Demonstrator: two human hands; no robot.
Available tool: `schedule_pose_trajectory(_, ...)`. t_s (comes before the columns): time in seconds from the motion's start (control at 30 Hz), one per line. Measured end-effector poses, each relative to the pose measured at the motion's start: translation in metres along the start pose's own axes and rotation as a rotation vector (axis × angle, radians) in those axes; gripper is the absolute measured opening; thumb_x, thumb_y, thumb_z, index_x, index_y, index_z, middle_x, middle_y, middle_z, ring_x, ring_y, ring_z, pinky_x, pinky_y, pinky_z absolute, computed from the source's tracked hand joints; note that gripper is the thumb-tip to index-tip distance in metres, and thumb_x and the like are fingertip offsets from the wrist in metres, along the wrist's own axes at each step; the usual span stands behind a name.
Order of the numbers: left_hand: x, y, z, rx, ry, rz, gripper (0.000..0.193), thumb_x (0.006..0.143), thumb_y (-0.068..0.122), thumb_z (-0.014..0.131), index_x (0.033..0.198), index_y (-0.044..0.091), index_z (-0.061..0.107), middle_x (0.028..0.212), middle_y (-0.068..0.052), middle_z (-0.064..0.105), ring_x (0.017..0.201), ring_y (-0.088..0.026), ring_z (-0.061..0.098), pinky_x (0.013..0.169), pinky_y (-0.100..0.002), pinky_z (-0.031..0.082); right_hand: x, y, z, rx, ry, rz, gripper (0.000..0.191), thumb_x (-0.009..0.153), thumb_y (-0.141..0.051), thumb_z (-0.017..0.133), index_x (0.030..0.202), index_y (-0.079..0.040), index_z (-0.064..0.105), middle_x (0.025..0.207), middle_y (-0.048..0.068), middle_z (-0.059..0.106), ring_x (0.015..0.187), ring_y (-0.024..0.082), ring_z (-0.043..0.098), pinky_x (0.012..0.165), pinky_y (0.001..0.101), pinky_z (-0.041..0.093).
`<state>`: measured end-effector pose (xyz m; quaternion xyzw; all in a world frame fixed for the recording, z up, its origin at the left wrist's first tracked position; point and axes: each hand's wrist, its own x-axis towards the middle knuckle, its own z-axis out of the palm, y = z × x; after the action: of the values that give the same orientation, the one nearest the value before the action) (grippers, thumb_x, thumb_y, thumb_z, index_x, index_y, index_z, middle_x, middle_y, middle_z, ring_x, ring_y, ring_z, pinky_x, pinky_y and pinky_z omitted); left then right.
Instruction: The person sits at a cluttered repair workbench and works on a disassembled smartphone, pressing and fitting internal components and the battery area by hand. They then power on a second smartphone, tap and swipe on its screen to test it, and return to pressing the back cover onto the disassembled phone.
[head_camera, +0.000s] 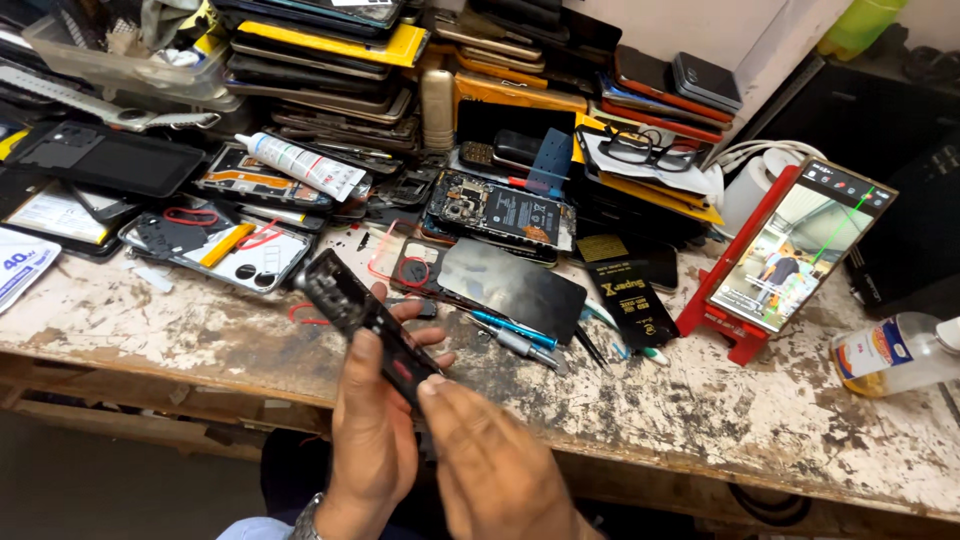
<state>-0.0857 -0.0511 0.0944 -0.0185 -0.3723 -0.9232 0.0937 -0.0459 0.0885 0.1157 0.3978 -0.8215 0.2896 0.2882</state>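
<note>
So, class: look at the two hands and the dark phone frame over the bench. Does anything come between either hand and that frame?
Nothing visible does. The left hand grips the dark phone frame from below, its fingers wrapped around it. The right hand has a fingertip directly on the frame's lower end. The frame is held up above the worn bench.

Left hand (372, 420) is rising from bottom centre, back to camera, fingers (405, 312) curling up and closing in a grip, watch showing at wrist. Right hand (490, 465) is sitting just beside it, lower right, back up, fingertip pressing toward left hand's grip
</note>
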Motion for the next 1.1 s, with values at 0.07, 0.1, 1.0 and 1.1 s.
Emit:
schedule_pose_trajectory(0.07,0.001,0.0,-0.002,-0.076,0.015,0.016,0.08,0.098,0.057,0.049,0.156,0.005,0.034,0.13,-0.016,0.055,0.111,-0.023,0.061,0.095,-0.044,0.055,0.006,-0.006,0.005,-0.03,-0.041,-0.013,0.056,0.086,0.0,0.073,0.138,0.007,0.055,0.132,0.027,0.063,0.122,0.041,0.067,0.104,0.046,0.055)
schedule_pose_trajectory(0.1,0.002,0.001,-0.003,-0.115,0.023,0.023,0.082,0.098,0.06,0.048,0.157,0.004,0.034,0.128,-0.016,0.055,0.109,-0.023,0.062,0.095,-0.045,0.055,0.008,-0.008,0.006,-0.044,-0.063,-0.02,0.057,0.084,-0.002,0.076,0.137,0.007,0.056,0.131,0.027,0.063,0.121,0.041,0.066,0.103,0.0473,0.054)
schedule_pose_trajectory(1.0,0.005,0.06,-0.044,-0.233,0.076,0.025,0.071,0.102,0.059,0.031,0.136,0.0,0.053,0.123,-0.023,0.063,0.099,-0.033,0.07,0.092,-0.053,0.057,0.086,0.074,0.019,-0.117,-0.327,0.196,0.028,0.087,-0.023,0.075,0.108,-0.005,0.073,0.1,0.01,0.069,0.099,0.029,0.062,0.089,0.0401,0.05)
schedule_pose_trajectory(1.1,0.003,0.061,-0.046,-0.228,0.091,0.02,0.072,0.102,0.059,0.031,0.136,0.0,0.053,0.121,-0.022,0.064,0.097,-0.033,0.07,0.089,-0.053,0.058,0.093,0.075,0.029,-0.167,-0.394,0.232,0.028,0.086,-0.026,0.075,0.105,-0.006,0.074,0.098,0.01,0.067,0.101,0.029,0.06,0.091,0.0407,0.049)
